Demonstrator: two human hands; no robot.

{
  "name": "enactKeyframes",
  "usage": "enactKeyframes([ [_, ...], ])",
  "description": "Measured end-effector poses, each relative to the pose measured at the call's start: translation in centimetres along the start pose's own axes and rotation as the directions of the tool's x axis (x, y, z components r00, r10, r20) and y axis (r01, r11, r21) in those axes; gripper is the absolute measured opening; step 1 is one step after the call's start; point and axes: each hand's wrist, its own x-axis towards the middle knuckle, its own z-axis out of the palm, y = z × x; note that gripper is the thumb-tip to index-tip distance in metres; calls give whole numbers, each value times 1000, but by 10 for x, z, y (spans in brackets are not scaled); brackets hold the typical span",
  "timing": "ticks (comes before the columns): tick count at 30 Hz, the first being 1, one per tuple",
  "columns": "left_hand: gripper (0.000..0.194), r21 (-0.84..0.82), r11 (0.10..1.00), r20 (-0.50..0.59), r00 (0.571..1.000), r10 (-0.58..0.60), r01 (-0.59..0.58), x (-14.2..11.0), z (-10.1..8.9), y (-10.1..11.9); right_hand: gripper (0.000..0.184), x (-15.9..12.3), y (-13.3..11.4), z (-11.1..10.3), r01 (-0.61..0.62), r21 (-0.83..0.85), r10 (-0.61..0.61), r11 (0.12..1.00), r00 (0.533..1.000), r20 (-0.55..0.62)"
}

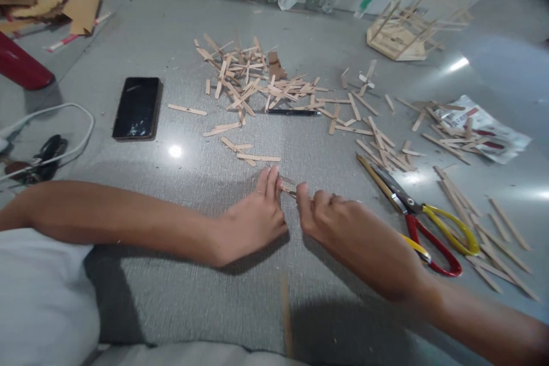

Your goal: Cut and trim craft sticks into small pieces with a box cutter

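Note:
My left hand (257,214) and my right hand (328,217) meet low on the grey floor, both pinched on one small wooden stick piece (288,189) held between them. The left fingers press together at the piece's left end. The right thumb and fingers close on its right end. A loose stick (258,158) lies just beyond the hands. Most of the held piece is hidden by the fingers.
A pile of wooden sticks (257,83) spreads ahead, more sticks (493,229) at right. Red and yellow scissors (429,223) lie right of my right hand. A black phone (137,107), a white cable (64,126), a stick structure (407,31) and a printed wrapper (489,131) lie around.

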Motion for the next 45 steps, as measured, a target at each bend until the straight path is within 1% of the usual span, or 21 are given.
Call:
enactKeyframes([
  [2,43,3,1000,-19,1000,2,-2,-1,1,-1,48,-1,-1,1,-1,-2,1,1000,1000,9],
  [4,44,7,1000,-47,999,9,-8,-3,2,-3,49,-2,-1,5,-20,-3,20,1000,1000,-5],
  [9,43,-14,999,-92,995,38,-39,-5,4,-5,46,-6,2,14,-42,63,49,997,993,-103],
  [13,36,-33,998,-127,991,47,-51,-5,3,-6,43,-4,3,13,-38,58,46,998,990,-135],
  [17,41,-14,1000,-142,990,18,-20,-5,4,-6,43,-2,1,14,-81,113,92,990,990,-103],
  [19,42,-30,999,-149,989,8,-13,-5,6,-5,43,-2,-1,14,-97,123,108,988,990,-86],
  [24,36,-71,997,-164,986,29,-41,-6,9,-4,42,2,-6,8,-90,13,91,996,991,-98],
  [27,37,-74,996,-143,989,29,-40,-5,7,-5,40,4,-5,5,-90,7,91,996,992,-92],
  [30,39,-34,999,-116,993,27,-31,-4,7,-4,39,4,-3,4,-66,32,69,997,994,-86],
  [33,37,3,1000,-101,995,21,-21,-4,6,-3,43,4,-1,2,-31,22,33,999,997,-75],
  [36,36,12,1000,-101,995,22,-21,-4,7,-3,49,4,2,-1,0,11,1,1000,999,-42],
  [39,37,7,1000,-103,994,25,-24,-4,7,-4,49,3,5,-3,26,35,-26,999,1000,-11],
  [42,37,-15,999,-110,993,32,-34,-4,8,-5,46,1,8,1,6,72,-7,997,1000,16],
  [45,40,-40,999,-127,992,18,-23,-4,10,-4,44,-5,9,12,-44,139,43,989,999,6],
])
